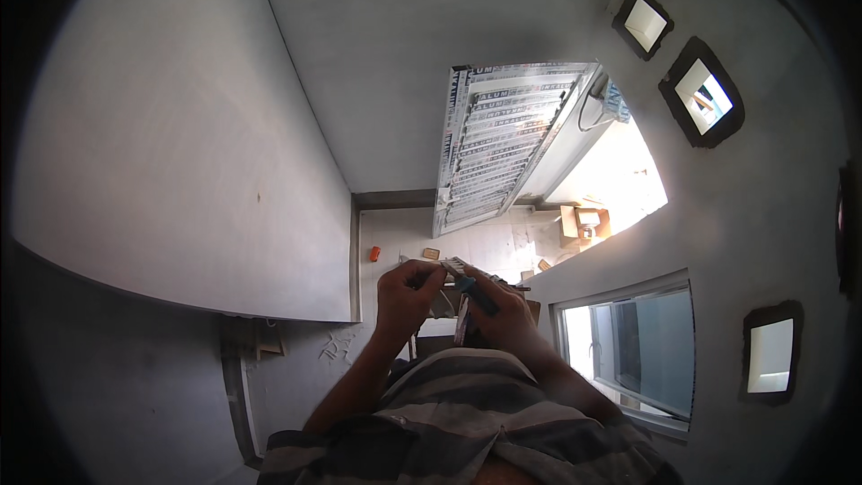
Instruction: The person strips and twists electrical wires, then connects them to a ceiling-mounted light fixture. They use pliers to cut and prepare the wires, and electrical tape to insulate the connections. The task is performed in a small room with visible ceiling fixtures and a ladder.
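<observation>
Wall (180,126): a broad pale surface is seen well to the left of the grip.
Striped shirt (449,395): worn by the person, it is seen just behind the grip; the forearms are brought in front of it, probably for steadier close work.
Door (507,139): set beyond the grip, beside a bright opening (620,162); it is covered in printed film, presumably against scratches.
Window (628,350): a light frame is set in the wall to the right of the grip.
Right hand (507,314): fingers are closed around the tool, its handle kept within the palm, likely for control.
Left hand (409,301): fingers are curled together by the tool's tip; whether anything small is pinched cannot be told.
Cardboard box (575,224): left open, beyond and right of the grip.
Tool (478,295): teal and dark-handled, it is held between the 2 hands, tip slanted leftward and away.
Orange item (374,254): laid on the floor (404,224), beyond and left of the grip.
</observation>
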Demonstrator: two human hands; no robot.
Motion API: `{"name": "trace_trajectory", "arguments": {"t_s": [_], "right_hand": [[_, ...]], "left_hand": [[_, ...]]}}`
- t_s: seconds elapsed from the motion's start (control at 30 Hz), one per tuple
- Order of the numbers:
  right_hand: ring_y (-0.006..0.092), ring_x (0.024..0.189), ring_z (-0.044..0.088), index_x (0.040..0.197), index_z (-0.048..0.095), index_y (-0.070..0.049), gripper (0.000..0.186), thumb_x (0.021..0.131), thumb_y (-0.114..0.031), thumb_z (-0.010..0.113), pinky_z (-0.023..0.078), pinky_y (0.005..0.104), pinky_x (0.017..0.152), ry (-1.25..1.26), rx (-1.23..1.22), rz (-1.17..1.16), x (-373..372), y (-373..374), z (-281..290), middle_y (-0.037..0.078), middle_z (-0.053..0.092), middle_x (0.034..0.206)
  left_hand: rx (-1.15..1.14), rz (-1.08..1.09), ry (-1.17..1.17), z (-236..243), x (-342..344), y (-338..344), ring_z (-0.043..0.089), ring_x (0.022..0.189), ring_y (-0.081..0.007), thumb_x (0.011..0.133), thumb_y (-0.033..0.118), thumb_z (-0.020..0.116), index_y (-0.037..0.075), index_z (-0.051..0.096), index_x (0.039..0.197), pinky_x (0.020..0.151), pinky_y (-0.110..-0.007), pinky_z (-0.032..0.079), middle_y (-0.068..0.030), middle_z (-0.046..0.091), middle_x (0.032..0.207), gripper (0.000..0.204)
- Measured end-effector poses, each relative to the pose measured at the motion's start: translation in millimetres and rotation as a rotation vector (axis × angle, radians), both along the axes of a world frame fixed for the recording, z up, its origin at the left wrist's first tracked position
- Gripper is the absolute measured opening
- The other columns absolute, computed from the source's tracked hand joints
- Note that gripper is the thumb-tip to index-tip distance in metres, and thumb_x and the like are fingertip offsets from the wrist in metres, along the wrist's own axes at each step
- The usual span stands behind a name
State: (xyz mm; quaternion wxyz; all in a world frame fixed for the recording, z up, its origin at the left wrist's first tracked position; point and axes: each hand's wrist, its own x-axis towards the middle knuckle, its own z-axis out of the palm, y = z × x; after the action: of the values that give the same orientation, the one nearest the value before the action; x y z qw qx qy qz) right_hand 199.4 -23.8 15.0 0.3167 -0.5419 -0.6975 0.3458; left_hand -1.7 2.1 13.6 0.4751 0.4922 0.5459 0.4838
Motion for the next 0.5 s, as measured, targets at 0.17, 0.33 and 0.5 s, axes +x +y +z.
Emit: {"name": "trace_trajectory", "arguments": {"t_s": [0.17, 0.33, 0.5], "right_hand": [[0.0391, 0.105, 0.071, 0.127, 0.064, -0.006, 0.042, 0.089, -0.022, 0.073, 0.054, 0.0475, 0.09, -0.022, -0.07, -0.02, 0, 3, -8, 0.021, 0.073, 0.106], [0.0427, 0.096, 0.071, 0.111, 0.064, -0.005, 0.029, 0.091, -0.023, 0.072, 0.055, 0.0486, 0.08, 0.032, -0.137, -0.03, -2, 8, -7, 0.021, 0.072, 0.094], [0.0433, 0.096, 0.071, 0.111, 0.065, -0.008, 0.027, 0.091, -0.025, 0.073, 0.054, 0.0487, 0.079, -0.034, -0.158, -0.036, 0, 15, -13, 0.022, 0.072, 0.095]], "left_hand": [[-0.032, -0.005, 0.05, 3, 1, 1, 0.067, 0.075, -0.0101, 0.094, 0.012, 0.073, -0.001, 0.074, 0.097, 0.071, -0.027, 0.054, -0.0059, 0.074, 0.082, 0.013], [0.037, -0.045, 0.056, 8, 3, -1, 0.064, 0.072, -0.0089, 0.094, 0.012, 0.071, 0.0, 0.073, 0.097, 0.069, -0.028, 0.052, -0.0045, 0.07, 0.078, 0.013], [-0.004, -0.082, 0.013, 8, 0, 3, 0.059, 0.069, -0.0078, 0.093, 0.012, 0.069, -0.001, 0.073, 0.095, 0.065, -0.028, 0.049, -0.0029, 0.068, 0.075, 0.014]]}}
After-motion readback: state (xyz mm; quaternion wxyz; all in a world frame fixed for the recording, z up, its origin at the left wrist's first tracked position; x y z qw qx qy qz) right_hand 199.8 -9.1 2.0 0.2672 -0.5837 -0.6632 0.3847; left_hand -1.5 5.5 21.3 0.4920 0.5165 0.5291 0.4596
